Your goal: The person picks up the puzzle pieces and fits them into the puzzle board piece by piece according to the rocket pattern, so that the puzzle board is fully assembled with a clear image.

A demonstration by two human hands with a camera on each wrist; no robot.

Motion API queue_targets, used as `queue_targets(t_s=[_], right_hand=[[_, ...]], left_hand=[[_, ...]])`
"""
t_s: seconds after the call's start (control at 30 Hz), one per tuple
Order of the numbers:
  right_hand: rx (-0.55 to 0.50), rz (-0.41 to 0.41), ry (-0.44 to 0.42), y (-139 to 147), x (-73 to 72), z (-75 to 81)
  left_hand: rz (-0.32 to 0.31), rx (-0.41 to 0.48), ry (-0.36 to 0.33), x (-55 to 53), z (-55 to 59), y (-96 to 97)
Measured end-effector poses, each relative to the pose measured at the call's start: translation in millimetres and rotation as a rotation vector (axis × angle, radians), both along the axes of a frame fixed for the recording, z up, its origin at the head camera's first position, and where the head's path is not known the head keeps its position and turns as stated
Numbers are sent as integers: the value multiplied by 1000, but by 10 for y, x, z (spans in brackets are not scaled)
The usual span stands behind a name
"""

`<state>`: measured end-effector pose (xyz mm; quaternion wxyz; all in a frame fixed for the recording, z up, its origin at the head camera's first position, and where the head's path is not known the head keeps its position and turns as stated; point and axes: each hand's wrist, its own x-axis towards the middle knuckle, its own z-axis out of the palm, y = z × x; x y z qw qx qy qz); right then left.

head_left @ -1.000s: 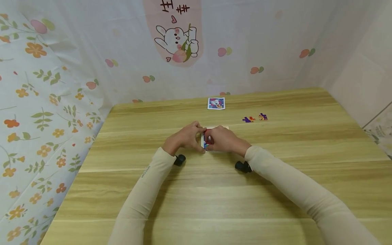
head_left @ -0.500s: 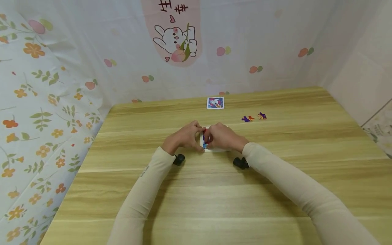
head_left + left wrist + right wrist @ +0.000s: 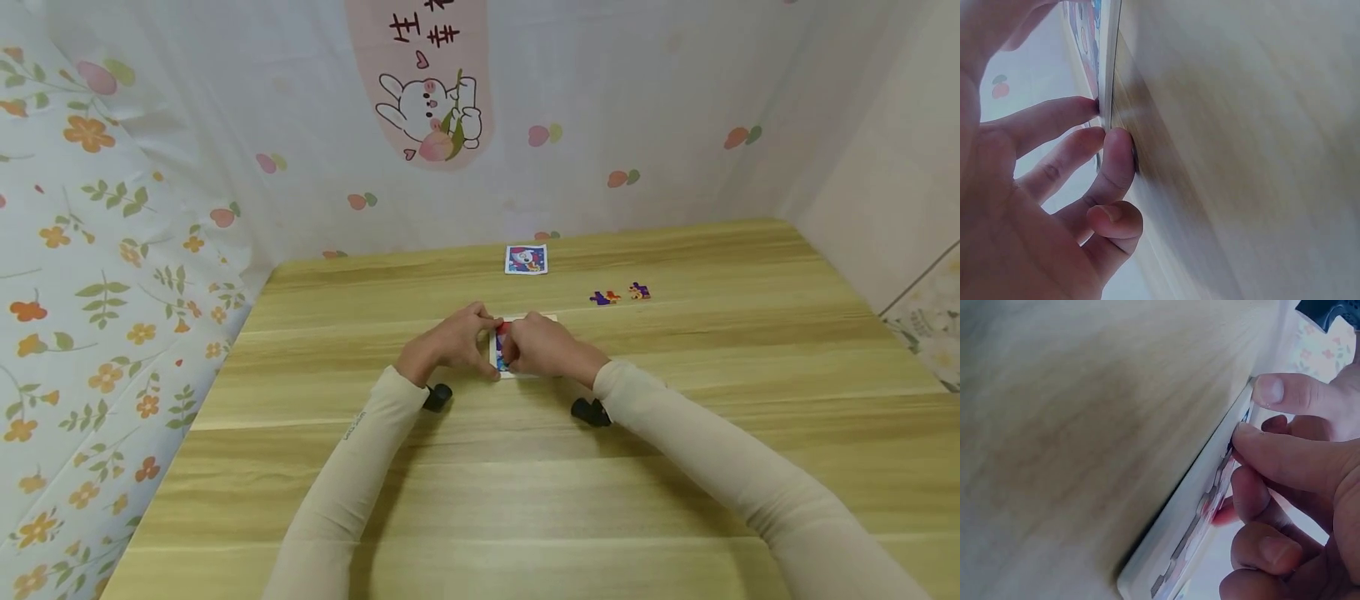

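In the head view a small jigsaw puzzle in a pale tray (image 3: 492, 354) lies mid-table, its colourful pieces (image 3: 502, 337) partly covered by the hands. My left hand (image 3: 453, 337) grips the tray's left side, thumb at the near corner and a finger at the far one. The left wrist view shows fingertips against the tray edge (image 3: 1109, 56). Over the puzzle is my right hand (image 3: 546, 343), fingers curled. In the right wrist view its thumb (image 3: 1285, 453) and curled fingers meet at a dark-edged puzzle piece, mostly hidden, near the tray rim (image 3: 1160, 550).
Two loose purple-and-orange groups of puzzle pieces, one left (image 3: 604, 297) and one right (image 3: 639, 291), lie to the tray's far right. A picture card (image 3: 526, 259) lies behind the tray. Black wrist cameras (image 3: 590, 412) hang under both wrists. A patterned cloth (image 3: 300, 192) borders the table.
My right hand's fingers have drawn in and shifted slightly over the puzzle. The left hand keeps its grip on the tray. The head view has tilted a little.
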<state>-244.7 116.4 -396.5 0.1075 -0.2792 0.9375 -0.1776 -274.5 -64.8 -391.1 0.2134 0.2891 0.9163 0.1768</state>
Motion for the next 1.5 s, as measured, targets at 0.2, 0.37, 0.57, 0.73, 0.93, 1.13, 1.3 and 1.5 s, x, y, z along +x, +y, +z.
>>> queue_targets(t_s=[0.2,0.37,0.57,0.73,0.93,1.13,1.3,1.5], right_hand=[[-64,13,-64,84,-13,-10],[-148,20,-144,336,-51,9],[-203,-97,-75,766,-149,17],[-202,-210,49,1093,-265,16],[-103,-302,55,1382,-383,37],[-17,-317,47,1527,-484,4],[11,-325,42,1551,-527,-32],[8,-340,32,1530,-548,-19]], left_hand=[[8,13,-5,3,-17,-11],[17,3,-7,2,-22,-3],[40,-17,-23,15,-27,7],[44,-25,-30,50,-50,-1],[26,-36,-15,43,-41,5],[8,-38,9,17,-47,0],[-2,-45,22,16,-52,-11],[-11,-68,50,1,-25,13]])
